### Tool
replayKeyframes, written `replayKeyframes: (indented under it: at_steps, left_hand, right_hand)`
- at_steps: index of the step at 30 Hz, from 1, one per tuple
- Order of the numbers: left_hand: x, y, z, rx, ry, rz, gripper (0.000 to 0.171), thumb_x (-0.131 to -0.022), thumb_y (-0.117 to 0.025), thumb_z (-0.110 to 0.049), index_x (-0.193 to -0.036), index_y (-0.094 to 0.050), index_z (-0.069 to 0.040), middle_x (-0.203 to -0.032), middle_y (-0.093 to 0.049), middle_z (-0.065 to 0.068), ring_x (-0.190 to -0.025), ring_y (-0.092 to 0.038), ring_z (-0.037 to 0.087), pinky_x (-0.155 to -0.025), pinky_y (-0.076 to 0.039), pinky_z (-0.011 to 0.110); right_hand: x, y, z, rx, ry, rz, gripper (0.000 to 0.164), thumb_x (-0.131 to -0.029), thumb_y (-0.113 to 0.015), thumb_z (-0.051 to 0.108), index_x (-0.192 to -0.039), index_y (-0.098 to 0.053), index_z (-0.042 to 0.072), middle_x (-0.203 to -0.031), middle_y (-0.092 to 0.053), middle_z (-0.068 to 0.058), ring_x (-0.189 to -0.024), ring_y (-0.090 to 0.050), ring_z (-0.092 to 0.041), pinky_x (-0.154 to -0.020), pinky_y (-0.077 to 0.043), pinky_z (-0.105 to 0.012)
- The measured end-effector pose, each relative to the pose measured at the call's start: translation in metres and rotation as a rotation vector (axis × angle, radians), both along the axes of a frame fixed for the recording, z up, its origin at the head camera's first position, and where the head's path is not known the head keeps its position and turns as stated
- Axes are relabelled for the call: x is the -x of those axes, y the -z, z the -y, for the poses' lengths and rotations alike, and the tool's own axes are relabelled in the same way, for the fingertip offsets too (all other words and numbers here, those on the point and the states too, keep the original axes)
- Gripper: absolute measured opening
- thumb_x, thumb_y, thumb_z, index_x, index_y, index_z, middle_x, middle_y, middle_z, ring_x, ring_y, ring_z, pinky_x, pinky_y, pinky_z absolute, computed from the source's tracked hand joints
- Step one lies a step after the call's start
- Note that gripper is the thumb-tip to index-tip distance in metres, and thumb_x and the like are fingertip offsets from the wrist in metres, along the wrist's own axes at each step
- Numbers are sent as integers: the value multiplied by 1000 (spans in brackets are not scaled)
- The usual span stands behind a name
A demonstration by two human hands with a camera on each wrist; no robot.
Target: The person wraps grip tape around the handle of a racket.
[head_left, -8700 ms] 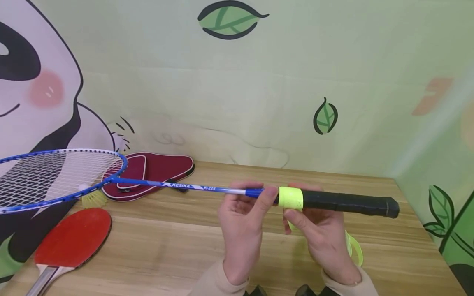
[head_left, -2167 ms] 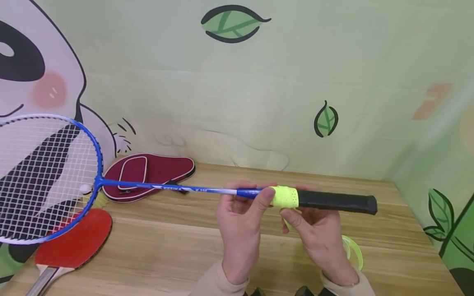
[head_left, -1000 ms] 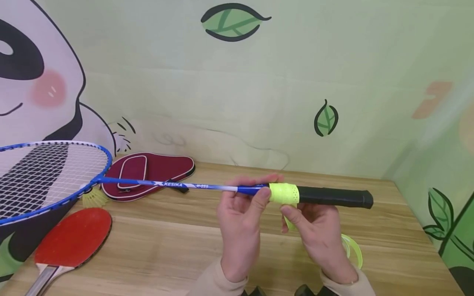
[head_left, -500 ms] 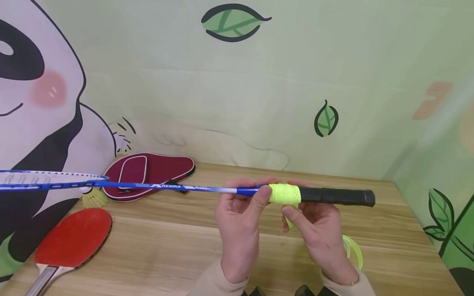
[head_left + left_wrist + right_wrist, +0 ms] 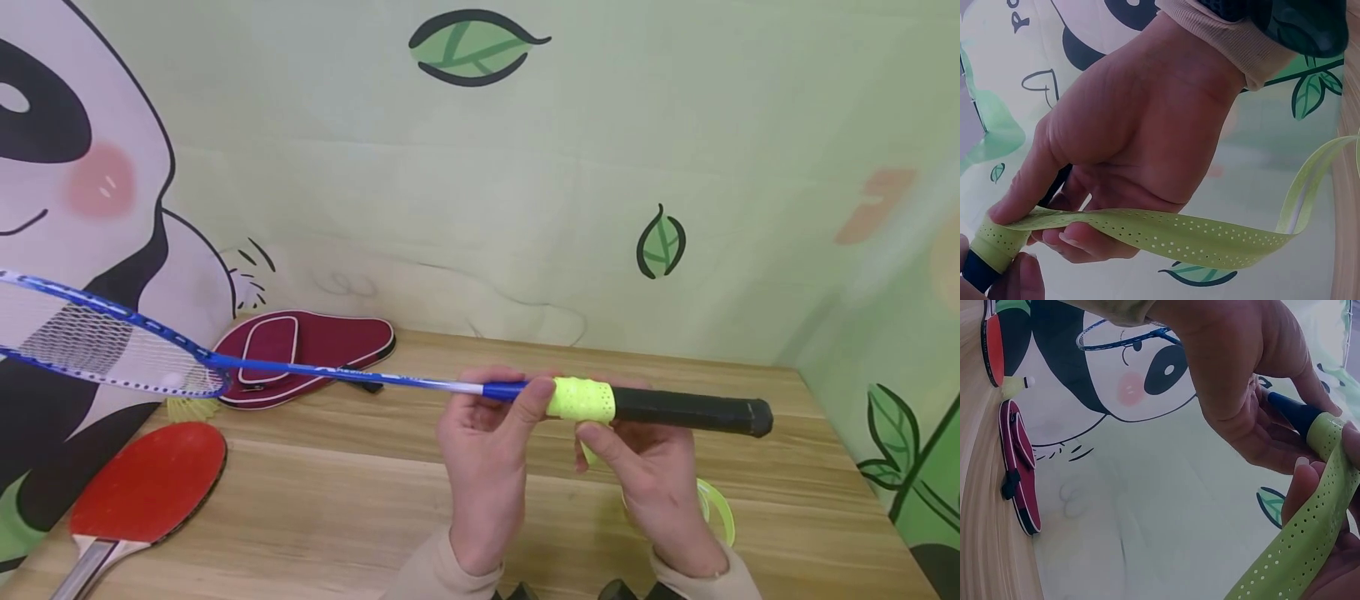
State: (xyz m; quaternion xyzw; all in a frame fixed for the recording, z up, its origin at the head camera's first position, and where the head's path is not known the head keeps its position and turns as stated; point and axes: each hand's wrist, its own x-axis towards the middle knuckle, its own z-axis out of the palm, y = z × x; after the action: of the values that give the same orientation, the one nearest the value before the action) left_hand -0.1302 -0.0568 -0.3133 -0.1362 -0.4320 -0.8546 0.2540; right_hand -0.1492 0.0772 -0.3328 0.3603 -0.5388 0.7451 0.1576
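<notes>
My left hand [image 5: 487, 458] grips the blue cone of a badminton racket [image 5: 697, 410], its thumb at the left edge of a yellow-green band. That band is perforated grip tape [image 5: 583, 400] wound round the upper black handle. With my right hand [image 5: 656, 475] I pinch the loose part of the tape just below the handle. In the left wrist view the right hand [image 5: 1135, 131] has its thumb pressed on the tape, and the loose strip [image 5: 1179, 237] trails away rightward. The right wrist view shows the left hand [image 5: 1241, 381] around the cone [image 5: 1294, 412]. The racket is held above the table.
A red table tennis bat [image 5: 153, 483] lies at the left of the wooden table [image 5: 337, 508]. Behind it are a yellow shuttlecock [image 5: 191, 409] and a maroon bat case [image 5: 337, 337]. A yellow-green loop [image 5: 722, 512] shows beside my right wrist. A printed wall cloth [image 5: 480, 192] hangs behind.
The racket has turned about its shaft, tilting its head through edge-on to a new angle. Since the earliest frame, the wound tape band has grown wider along the handle. Both hands stay close to their places.
</notes>
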Motion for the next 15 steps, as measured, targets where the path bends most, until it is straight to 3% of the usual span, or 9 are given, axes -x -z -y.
replayKeyframes:
  at_steps: [3, 6, 8, 11, 15]
  left_hand:
    - [-1, 0, -1, -23, 58, -67, 17, -89, -67, -1, -103, -57, 0, -100, -71, 15, -96, -67, 27, -85, -54, 34]
    - [-1, -1, -2, -48, 154, -169, 25, -90, -62, 4, -113, -55, -3, -112, -67, 20, -108, -62, 33, -96, -49, 38]
    - [-1, 0, -2, -35, 182, -225, 29, -91, -59, 8, -117, -52, -4, -116, -65, 22, -112, -60, 37, -98, -48, 39]
    - [-1, 0, -2, 6, 169, -258, 30, -93, -55, 10, -118, -49, -5, -116, -64, 24, -112, -60, 39, -96, -50, 37]
    - [-1, 0, -1, 54, 109, -256, 24, -94, -53, 9, -116, -50, -2, -114, -62, 31, -110, -59, 43, -94, -51, 39]
  right_hand:
    - [-2, -1, 0, -4, 6, 16, 33, -86, -55, -22, -117, -55, -13, -99, -68, -15, -59, -58, -20, -46, -50, -31]
    - [-4, -3, 0, -37, 48, 62, 23, -89, -56, -18, -111, -58, -11, -90, -68, -12, -56, -58, -21, -47, -51, -32]
    - [-6, -4, -1, -69, 85, 100, 17, -90, -57, -14, -106, -59, -10, -84, -67, -10, -54, -58, -22, -48, -51, -33]
    - [-7, -4, -2, -116, 121, 150, 12, -92, -58, -9, -104, -60, -7, -78, -65, -7, -54, -58, -22, -49, -52, -33]
    - [-6, -3, -2, -146, 126, 144, 14, -92, -60, -8, -106, -59, -6, -79, -63, -5, -54, -58, -21, -49, -52, -33]
